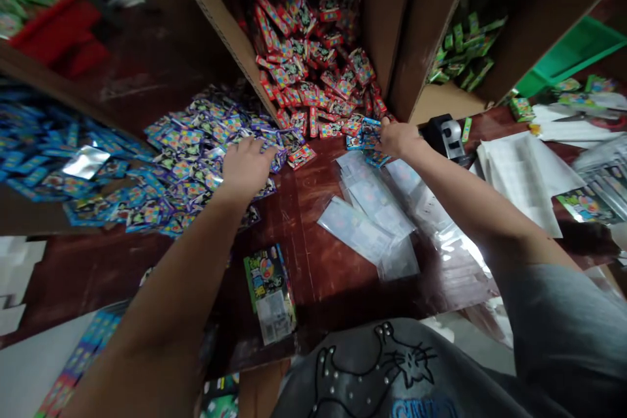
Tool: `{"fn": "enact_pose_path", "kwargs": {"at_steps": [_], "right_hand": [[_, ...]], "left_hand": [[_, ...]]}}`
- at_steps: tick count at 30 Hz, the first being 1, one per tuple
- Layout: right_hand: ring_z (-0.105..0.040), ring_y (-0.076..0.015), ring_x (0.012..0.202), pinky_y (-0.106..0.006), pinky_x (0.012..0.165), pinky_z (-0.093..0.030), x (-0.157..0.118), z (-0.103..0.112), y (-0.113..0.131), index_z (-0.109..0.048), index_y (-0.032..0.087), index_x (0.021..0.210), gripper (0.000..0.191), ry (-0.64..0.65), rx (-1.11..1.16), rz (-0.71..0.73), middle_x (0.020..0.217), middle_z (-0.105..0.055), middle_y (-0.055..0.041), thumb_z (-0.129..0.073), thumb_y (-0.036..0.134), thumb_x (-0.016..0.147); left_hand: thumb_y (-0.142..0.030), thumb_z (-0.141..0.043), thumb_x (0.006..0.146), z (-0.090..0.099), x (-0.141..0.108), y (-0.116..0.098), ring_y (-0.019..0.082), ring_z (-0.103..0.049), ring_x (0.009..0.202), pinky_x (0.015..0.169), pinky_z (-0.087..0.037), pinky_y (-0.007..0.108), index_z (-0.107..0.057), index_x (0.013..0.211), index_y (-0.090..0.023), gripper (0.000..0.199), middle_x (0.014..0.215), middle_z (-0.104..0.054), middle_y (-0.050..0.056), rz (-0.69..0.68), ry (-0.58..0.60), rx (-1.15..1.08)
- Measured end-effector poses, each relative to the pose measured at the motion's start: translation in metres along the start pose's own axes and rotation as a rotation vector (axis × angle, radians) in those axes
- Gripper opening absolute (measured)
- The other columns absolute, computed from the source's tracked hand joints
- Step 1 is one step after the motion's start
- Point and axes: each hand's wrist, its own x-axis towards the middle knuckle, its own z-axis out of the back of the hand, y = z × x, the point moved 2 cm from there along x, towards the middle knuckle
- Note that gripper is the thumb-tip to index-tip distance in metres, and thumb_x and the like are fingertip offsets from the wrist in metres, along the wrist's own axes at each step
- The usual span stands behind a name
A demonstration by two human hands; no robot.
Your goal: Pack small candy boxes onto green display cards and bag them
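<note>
My left hand rests on the heap of purple packets, its fingers apart and pointing away from me. Several small blue packets are at the fingertips of my right hand, whose fingers are bent round and partly hidden. Just behind them lie many red packets in an open cardboard box. Clear plastic sleeves are spread on the dark red table between my arms. Nearer my body lies a green and black printed packet with a white label.
Blue packets fill the far left. Cardboard walls divide the piles. A black tape dispenser stands right of my right hand, with white papers, scissors and a green basket beyond.
</note>
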Motion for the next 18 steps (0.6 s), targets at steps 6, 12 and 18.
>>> {"fn": "enact_pose_path", "kwargs": {"at_steps": [6, 12, 18], "right_hand": [[-0.067, -0.0379, 0.135, -0.046, 0.108, -0.056, -0.020, 0.000, -0.024, -0.048, 0.010, 0.157, 0.086, -0.106, 0.142, 0.146, 0.151, -0.063, -0.0246, -0.086, 0.045, 0.088], [-0.070, -0.0300, 0.119, -0.042, 0.105, -0.056, -0.124, -0.014, -0.068, -0.071, 0.015, 0.136, 0.055, 0.037, 0.304, 0.790, 0.131, -0.069, -0.0153, -0.083, 0.049, 0.094], [-0.072, -0.0264, 0.107, -0.040, 0.092, -0.063, -0.225, -0.072, -0.099, -0.068, 0.021, 0.139, 0.042, 0.208, 0.208, 0.732, 0.141, -0.067, -0.0159, -0.076, 0.035, 0.100]], "left_hand": [[-0.018, -0.029, 0.108, 0.002, 0.000, 0.006, 0.035, -0.060, 0.129, 0.117, -0.038, 0.059, -0.070, 0.133, -0.007, 0.050, 0.126, -0.072, 0.021, -0.112, 0.034, 0.142], [-0.025, -0.027, 0.105, 0.007, -0.011, 0.008, 0.033, -0.056, 0.132, 0.115, -0.040, 0.058, -0.071, 0.125, -0.011, 0.050, 0.131, -0.066, 0.018, -0.090, 0.039, 0.212], [-0.041, -0.036, 0.105, 0.016, -0.045, -0.036, 0.033, -0.060, 0.137, 0.123, -0.033, 0.063, -0.067, 0.126, -0.013, 0.047, 0.133, -0.071, 0.013, -0.184, -0.273, -0.084]]}}
